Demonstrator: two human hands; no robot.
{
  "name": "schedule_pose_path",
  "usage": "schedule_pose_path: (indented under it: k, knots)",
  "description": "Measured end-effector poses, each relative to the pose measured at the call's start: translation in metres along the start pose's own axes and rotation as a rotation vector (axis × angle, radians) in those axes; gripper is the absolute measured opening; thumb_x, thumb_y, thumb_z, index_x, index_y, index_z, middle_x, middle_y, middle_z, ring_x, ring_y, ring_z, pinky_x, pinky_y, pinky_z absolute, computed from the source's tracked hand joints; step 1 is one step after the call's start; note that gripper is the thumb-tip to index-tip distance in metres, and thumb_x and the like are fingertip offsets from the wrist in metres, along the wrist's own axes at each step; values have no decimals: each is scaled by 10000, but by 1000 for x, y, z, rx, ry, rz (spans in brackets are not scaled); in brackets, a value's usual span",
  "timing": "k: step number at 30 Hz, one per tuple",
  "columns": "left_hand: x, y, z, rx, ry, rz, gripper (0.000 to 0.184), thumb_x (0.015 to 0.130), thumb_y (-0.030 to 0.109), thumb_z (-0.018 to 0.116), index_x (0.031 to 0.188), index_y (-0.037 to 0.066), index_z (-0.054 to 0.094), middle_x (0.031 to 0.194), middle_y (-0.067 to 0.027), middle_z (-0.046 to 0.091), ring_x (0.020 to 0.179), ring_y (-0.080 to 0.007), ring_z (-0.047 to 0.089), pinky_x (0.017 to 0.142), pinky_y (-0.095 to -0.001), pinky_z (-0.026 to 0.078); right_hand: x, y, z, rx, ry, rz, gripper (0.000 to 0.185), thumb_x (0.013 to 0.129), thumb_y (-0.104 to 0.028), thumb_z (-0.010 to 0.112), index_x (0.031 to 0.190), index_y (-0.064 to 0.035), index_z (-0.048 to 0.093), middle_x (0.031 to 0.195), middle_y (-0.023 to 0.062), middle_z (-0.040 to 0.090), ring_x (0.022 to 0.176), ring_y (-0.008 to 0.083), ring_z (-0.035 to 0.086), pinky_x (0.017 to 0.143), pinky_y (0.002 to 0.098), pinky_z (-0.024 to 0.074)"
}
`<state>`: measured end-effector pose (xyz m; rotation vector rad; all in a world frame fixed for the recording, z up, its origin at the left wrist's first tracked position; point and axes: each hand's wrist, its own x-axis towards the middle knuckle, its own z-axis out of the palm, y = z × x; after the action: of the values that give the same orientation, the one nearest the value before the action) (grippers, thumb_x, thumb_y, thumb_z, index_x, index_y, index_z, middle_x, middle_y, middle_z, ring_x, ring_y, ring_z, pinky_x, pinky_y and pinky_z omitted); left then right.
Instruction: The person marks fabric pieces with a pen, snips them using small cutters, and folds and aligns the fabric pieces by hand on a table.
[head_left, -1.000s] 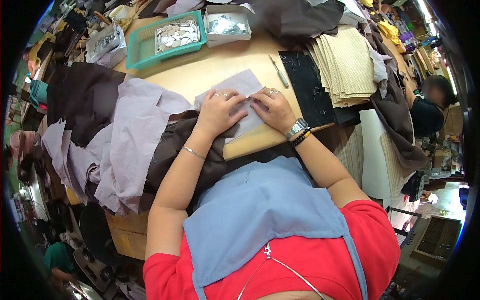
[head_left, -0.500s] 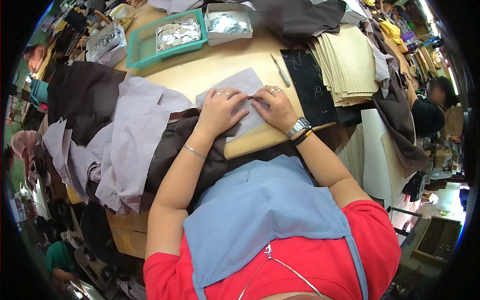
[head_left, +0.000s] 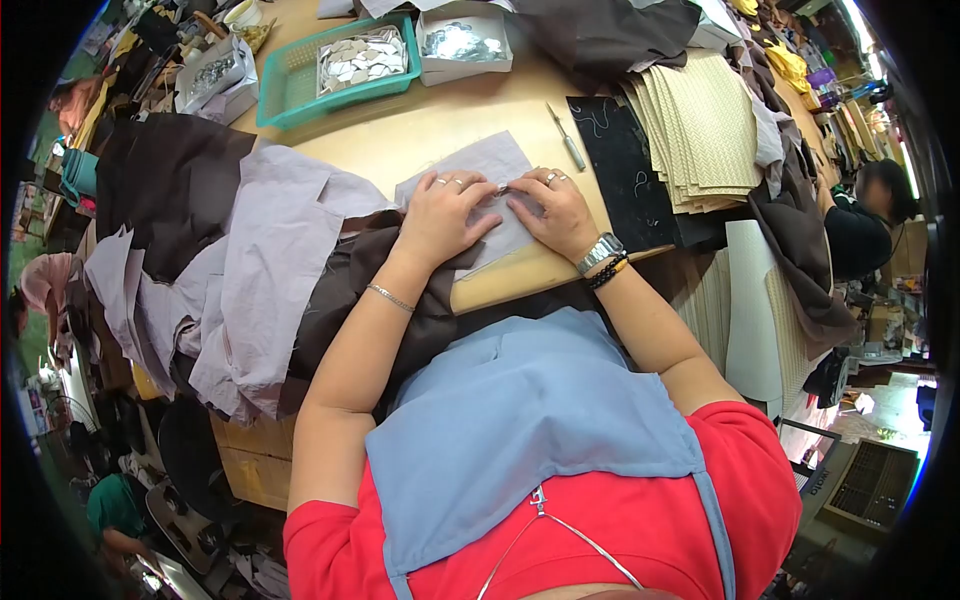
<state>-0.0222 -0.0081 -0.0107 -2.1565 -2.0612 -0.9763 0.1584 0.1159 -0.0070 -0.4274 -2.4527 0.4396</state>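
My left hand (head_left: 446, 217) rests on a pale lilac cloth piece (head_left: 495, 150) on the wooden table, its fingers closed at the cloth's middle. My right hand (head_left: 556, 213) faces it from the right, thumb and fingers pinched close to the left fingertips. Something small and dark shows between the two sets of fingertips, too small to name. Dark brown fabric (head_left: 432, 290) lies under my left wrist. A thin pointed tool with a grey handle (head_left: 572, 150) lies beyond my right hand.
A green basket (head_left: 288, 90) holds a box of pale flat pieces, beside a white box (head_left: 465, 68) of shiny parts. Lilac fabric (head_left: 270, 260) is heaped at left. Stacked cream sheets (head_left: 695, 135) and a black sheet (head_left: 622, 165) lie at right. A person (head_left: 860, 225) is at far right.
The camera view has shifted slightly. My hands stay together on the lilac cloth, with only small finger movements.
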Motion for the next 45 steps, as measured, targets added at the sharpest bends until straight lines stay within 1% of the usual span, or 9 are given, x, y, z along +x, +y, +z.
schedule_pose_path:
  k: [6, 12, 21, 27, 30, 36, 39, 42, 45]
  knots:
    - [0, 0, 0, -3, 0, -5, 356, 792, 369, 757, 1070, 155, 695, 1120, -17, 664, 1064, -221, 621, 993, -487, 426, 0, 1, 1, -16, -12, -54, 211, 816, -146, 724, 1026, -124, 716, 970, 62, 669, 867, 253, 616, 776, 369, 483]
    - [0, 0, 0, -9, 2, -1, 355, 792, 371, 757, 1065, 153, 694, 1120, -19, 664, 1058, -222, 624, 977, -474, 428, -1, 4, 2, -14, -18, -77, 216, 820, -142, 718, 1037, -134, 718, 968, 49, 666, 865, 239, 618, 761, 360, 478]
    - [0, 0, 0, 9, -11, 0, 376, 799, 378, 750, 1087, 146, 682, 1127, -23, 655, 1051, -234, 623, 990, -496, 419, 0, 1, 1, -54, -17, -125, 213, 836, -151, 710, 1047, -159, 739, 932, 18, 672, 873, 195, 631, 737, 336, 468]
    - [0, 0, 1, 10, -11, -2, 378, 801, 383, 746, 1085, 143, 683, 1122, -22, 656, 1053, -233, 621, 991, -490, 420, -1, 0, 0, -60, -34, -121, 209, 838, -156, 709, 1044, -158, 741, 944, 10, 677, 870, 191, 632, 739, 327, 462]
    - [0, 0, 1, 16, -10, -2, 378, 800, 381, 748, 1083, 140, 683, 1121, -22, 656, 1050, -232, 622, 991, -479, 422, 0, 1, 0, -62, -31, -136, 212, 838, -153, 708, 1047, -151, 740, 944, 17, 678, 870, 194, 632, 743, 330, 464]
    - [1, 3, -2, 18, -2, 2, 387, 817, 368, 735, 1142, 168, 667, 1160, -33, 644, 1063, -244, 614, 980, -461, 427, -2, 2, 3, -81, -10, -90, 199, 827, -184, 718, 1020, -137, 726, 968, 35, 672, 884, 220, 625, 750, 351, 467]
    - [0, -1, 4, 40, -4, 63, 390, 835, 359, 719, 1179, 189, 651, 1193, -45, 632, 1089, -250, 604, 981, -467, 427, 1, 0, 1, -124, -13, -45, 177, 829, -218, 719, 988, -142, 707, 966, 34, 661, 885, 225, 615, 759, 364, 461]
    - [0, -1, 4, 49, -45, 56, 382, 847, 353, 708, 1189, 195, 643, 1217, -53, 622, 1115, -252, 596, 998, -484, 421, 2, -4, -1, -138, -43, 0, 197, 828, -212, 725, 994, -109, 701, 971, 64, 648, 909, 261, 603, 792, 379, 469]
    - [1, 1, 3, 61, -50, 46, 347, 861, 364, 685, 1141, 165, 637, 1201, -49, 633, 1140, -246, 587, 1005, -495, 412, 2, -3, -1, -137, -54, -12, 190, 835, -217, 719, 998, -121, 704, 966, 62, 643, 910, 256, 600, 808, 371, 460]
